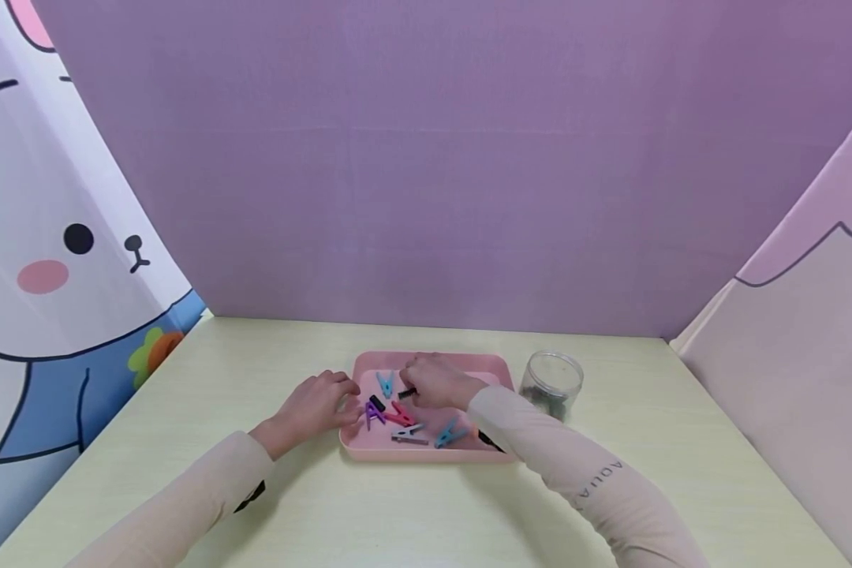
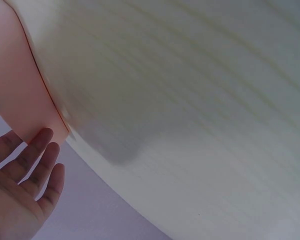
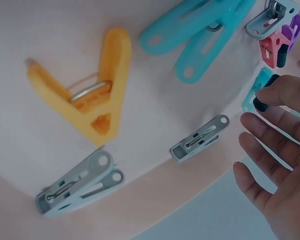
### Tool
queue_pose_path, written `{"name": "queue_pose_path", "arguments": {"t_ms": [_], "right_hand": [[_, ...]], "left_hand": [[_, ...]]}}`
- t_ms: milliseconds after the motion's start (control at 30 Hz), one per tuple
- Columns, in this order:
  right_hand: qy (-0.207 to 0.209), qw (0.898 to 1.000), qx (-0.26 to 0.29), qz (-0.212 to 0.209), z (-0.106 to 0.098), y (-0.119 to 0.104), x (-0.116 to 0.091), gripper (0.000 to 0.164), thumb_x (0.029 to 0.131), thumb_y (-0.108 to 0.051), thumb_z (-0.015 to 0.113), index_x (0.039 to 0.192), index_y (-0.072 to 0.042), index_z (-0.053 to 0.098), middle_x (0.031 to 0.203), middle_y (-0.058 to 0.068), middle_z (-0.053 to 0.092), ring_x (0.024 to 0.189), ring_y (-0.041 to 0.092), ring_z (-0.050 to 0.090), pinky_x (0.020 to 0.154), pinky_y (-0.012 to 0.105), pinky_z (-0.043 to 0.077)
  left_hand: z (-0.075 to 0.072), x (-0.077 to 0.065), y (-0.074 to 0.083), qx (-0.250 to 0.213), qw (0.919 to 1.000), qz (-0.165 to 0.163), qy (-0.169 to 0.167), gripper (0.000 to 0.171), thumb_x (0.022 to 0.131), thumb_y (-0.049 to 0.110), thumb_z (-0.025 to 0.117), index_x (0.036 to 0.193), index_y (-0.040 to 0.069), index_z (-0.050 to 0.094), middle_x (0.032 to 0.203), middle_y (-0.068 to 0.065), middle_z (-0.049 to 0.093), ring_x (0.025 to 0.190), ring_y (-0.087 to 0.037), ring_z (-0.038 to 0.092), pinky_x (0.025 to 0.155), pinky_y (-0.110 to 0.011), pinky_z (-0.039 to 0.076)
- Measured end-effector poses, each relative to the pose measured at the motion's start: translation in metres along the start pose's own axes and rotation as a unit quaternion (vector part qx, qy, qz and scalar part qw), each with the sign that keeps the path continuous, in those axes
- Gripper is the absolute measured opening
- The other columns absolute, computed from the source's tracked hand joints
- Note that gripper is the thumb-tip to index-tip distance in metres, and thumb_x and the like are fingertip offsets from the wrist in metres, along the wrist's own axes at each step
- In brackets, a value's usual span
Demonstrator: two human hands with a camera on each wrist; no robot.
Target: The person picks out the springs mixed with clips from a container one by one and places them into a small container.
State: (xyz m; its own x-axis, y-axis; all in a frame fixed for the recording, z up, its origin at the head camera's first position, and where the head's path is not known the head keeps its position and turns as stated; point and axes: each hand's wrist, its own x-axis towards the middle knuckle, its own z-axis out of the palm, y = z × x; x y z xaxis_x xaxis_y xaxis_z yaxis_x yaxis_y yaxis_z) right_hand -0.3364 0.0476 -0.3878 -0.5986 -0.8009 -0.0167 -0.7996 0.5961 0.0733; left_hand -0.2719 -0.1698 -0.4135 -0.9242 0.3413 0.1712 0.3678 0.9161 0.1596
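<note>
My right hand (image 1: 436, 381) is over the far part of the pink tray (image 1: 365, 454), pinching a small black ridged cylinder (image 3: 260, 105) between thumb and index finger. Its other fingers are spread apart in the right wrist view. A similar black ridged piece (image 1: 377, 403) lies in the tray beside a purple clothespin (image 1: 374, 415) and a red clothespin (image 1: 401, 413). Near the pinched piece is a light blue clothespin (image 1: 386, 384). At the tray's left edge my left hand (image 1: 319, 406) has its fingers loosely bent, fingertips right at the rim, holding nothing.
A clear round jar (image 1: 554, 375) with dark pieces inside stands right of the tray. Toward the tray's near side lie a larger blue clothespin (image 1: 450, 433), grey clothespins (image 3: 82, 182) and a yellow-orange one (image 3: 115, 65). A purple cloth (image 1: 426, 173) hangs behind the table.
</note>
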Motion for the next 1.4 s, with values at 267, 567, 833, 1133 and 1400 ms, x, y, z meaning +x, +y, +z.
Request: {"name": "queue_pose_path", "arguments": {"t_ms": [267,567,833,1133,1400], "right_hand": [[0.011,1.000,-0.010,0.007,-0.012,0.002,-0.016,0.006,0.079,-0.015,0.063,0.083,-0.018,0.061,0.080,-0.009,0.057,0.079,0.009,0.047,0.078,0.032,0.045],[0.015,0.999,-0.006,0.033,-0.019,0.009,-0.036,0.007,0.079,-0.019,0.066,0.085,-0.019,0.062,0.083,-0.009,0.058,0.078,0.011,0.045,0.081,0.035,0.045],[0.032,0.998,-0.002,0.049,-0.026,0.017,-0.059,0.008,0.077,-0.017,0.066,0.084,-0.016,0.064,0.083,-0.006,0.062,0.077,0.012,0.047,0.075,0.034,0.045],[0.041,0.996,-0.002,0.081,-0.030,0.036,-0.084,0.009,0.075,-0.017,0.068,0.081,-0.016,0.062,0.081,-0.004,0.061,0.072,0.012,0.042,0.066,0.030,0.039],[0.070,0.992,0.001,0.106,-0.043,0.056,-0.108,0.010,0.074,-0.014,0.068,0.080,-0.016,0.061,0.081,-0.004,0.060,0.075,0.012,0.046,0.064,0.030,0.041]], "left_hand": [[0.000,0.000,0.000,0.000,1.0000,-0.001,-0.002,0.037,0.077,0.041,0.068,0.100,0.013,0.067,0.100,-0.003,0.064,0.090,-0.021,0.056,0.082,-0.040,0.050],[0.001,-0.001,0.001,0.001,1.0000,-0.006,0.000,0.037,0.077,0.042,0.067,0.101,0.014,0.067,0.102,-0.003,0.064,0.092,-0.021,0.056,0.082,-0.040,0.049],[0.000,-0.001,0.001,0.004,1.0000,-0.007,-0.002,0.038,0.077,0.043,0.067,0.101,0.014,0.067,0.102,-0.003,0.064,0.092,-0.021,0.055,0.082,-0.040,0.049],[0.001,0.000,0.000,0.001,0.9999,-0.012,-0.006,0.038,0.077,0.043,0.067,0.101,0.014,0.067,0.103,-0.003,0.064,0.092,-0.021,0.055,0.083,-0.040,0.049],[0.001,-0.001,0.001,0.003,1.0000,-0.006,-0.001,0.037,0.077,0.043,0.067,0.101,0.014,0.067,0.102,-0.003,0.064,0.090,-0.020,0.055,0.081,-0.039,0.049]]}}
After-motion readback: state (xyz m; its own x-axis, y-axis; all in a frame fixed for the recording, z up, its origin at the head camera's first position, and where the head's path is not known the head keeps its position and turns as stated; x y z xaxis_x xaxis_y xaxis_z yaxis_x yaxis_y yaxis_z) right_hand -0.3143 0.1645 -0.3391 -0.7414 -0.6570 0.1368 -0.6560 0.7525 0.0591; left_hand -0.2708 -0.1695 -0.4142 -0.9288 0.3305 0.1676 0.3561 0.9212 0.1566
